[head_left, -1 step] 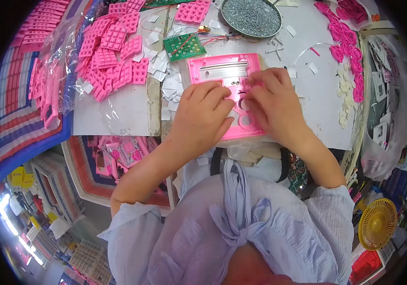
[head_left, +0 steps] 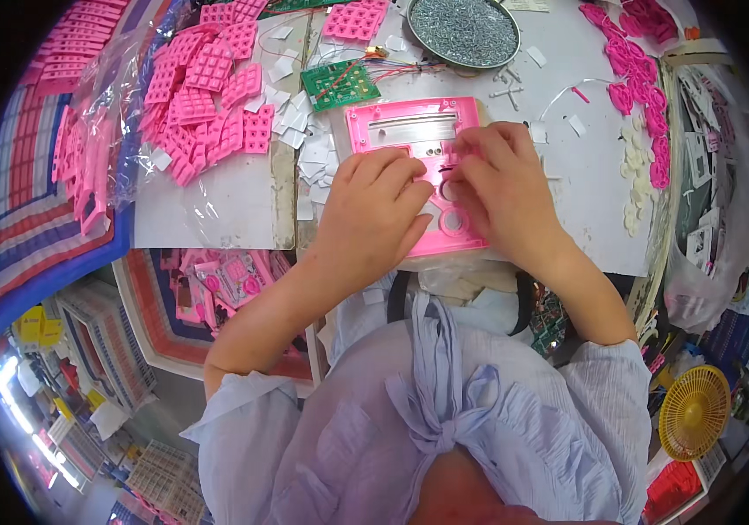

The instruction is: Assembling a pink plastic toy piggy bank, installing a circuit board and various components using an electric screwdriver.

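Observation:
A pink plastic casing (head_left: 470, 114) lies on the table in front of me, inner side up. It has a clear window strip (head_left: 414, 129) near its far end and round openings, one a ring (head_left: 454, 222) near its close end. My left hand (head_left: 372, 206) grips the casing's left side, its fingers curled over toward the middle. My right hand (head_left: 507, 192) is closed at the casing's right side, thumb and fingers bent together near a small dark strip; what the fingertips hold is hidden. Just beyond the casing lies a green circuit board (head_left: 339, 85) with thin wires.
Pink keypads (head_left: 208, 70) are heaped at the left, beside white paper squares (head_left: 313, 162). A round tray of screws (head_left: 463, 33) stands at the back. Pink coiled parts (head_left: 645, 79) and pale discs (head_left: 635, 166) line the right. Below left is a bin of pink parts (head_left: 230, 280).

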The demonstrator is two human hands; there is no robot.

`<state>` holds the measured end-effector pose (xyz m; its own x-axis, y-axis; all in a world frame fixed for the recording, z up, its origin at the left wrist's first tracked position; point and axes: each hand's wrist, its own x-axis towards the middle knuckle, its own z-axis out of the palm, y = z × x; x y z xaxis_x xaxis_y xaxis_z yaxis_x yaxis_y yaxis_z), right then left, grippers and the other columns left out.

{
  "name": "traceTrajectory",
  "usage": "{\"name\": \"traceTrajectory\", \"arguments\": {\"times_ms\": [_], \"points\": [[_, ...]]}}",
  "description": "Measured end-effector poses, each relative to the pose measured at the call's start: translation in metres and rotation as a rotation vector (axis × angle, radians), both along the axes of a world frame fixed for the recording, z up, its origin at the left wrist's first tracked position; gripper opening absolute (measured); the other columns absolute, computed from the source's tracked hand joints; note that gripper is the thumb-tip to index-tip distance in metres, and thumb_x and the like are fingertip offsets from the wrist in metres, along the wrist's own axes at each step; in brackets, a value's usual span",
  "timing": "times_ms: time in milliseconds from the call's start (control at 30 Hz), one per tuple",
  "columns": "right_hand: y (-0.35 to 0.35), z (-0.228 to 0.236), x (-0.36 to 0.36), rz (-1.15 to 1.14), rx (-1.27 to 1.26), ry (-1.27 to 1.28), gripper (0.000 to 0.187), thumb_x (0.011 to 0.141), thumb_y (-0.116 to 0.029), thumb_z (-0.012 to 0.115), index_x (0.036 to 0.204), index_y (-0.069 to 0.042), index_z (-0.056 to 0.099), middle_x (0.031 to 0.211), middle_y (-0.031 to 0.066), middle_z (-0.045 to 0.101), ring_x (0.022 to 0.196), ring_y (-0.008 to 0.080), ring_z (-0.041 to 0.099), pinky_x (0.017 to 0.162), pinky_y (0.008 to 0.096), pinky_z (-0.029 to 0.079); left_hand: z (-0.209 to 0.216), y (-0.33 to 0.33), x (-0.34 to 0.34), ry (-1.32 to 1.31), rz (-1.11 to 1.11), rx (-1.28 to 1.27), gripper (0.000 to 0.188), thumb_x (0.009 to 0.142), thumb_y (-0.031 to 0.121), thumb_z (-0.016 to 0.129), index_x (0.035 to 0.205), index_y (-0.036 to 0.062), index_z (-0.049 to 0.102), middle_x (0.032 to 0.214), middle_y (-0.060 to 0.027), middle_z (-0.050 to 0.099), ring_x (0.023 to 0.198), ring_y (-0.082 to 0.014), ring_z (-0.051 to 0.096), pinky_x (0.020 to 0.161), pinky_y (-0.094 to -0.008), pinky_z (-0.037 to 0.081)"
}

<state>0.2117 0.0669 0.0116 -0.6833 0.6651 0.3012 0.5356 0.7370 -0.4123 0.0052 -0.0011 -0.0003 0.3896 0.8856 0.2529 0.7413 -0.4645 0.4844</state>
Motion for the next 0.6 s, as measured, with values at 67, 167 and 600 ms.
{"name": "traceTrajectory", "arguments": {"times_ms": [67, 167, 600], "points": [[-0.002, -0.004, -0.008, -0.036, 0.01, -0.019, 0.017, 0.075, -0.006, 0.074, 0.089, 0.0, 0.066, 0.112, 0.0104, 0.061, 0.108, 0.0345, 0.054, 0.086, 0.0458, 0.05, -0.003, 0.001, -0.002, -0.002, 0.008, 0.012, 0.033, 0.077, 0.017, 0.076, 0.107, 0.0081, 0.065, 0.119, -0.0084, 0.062, 0.12, -0.0312, 0.056, 0.102, -0.0474, 0.041], [-0.001, -0.004, -0.012, -0.052, -0.011, -0.026, 0.017, 0.074, -0.005, 0.074, 0.087, 0.0, 0.065, 0.11, 0.0107, 0.061, 0.107, 0.0358, 0.053, 0.086, 0.0451, 0.049, -0.006, 0.0, -0.004, -0.013, 0.018, 0.019, 0.034, 0.077, 0.017, 0.076, 0.107, 0.0081, 0.065, 0.118, -0.0081, 0.061, 0.12, -0.031, 0.056, 0.101, -0.0472, 0.041], [-0.01, -0.013, -0.017, -0.195, -0.068, -0.017, 0.025, 0.074, -0.007, 0.075, 0.095, -0.004, 0.062, 0.113, 0.0113, 0.058, 0.104, 0.0355, 0.051, 0.087, 0.0471, 0.043, 0.0, 0.0, -0.007, -0.03, -0.006, -0.012, 0.037, 0.075, 0.018, 0.077, 0.108, 0.0077, 0.066, 0.119, -0.009, 0.062, 0.122, -0.0318, 0.055, 0.102, -0.0475, 0.041]]}}
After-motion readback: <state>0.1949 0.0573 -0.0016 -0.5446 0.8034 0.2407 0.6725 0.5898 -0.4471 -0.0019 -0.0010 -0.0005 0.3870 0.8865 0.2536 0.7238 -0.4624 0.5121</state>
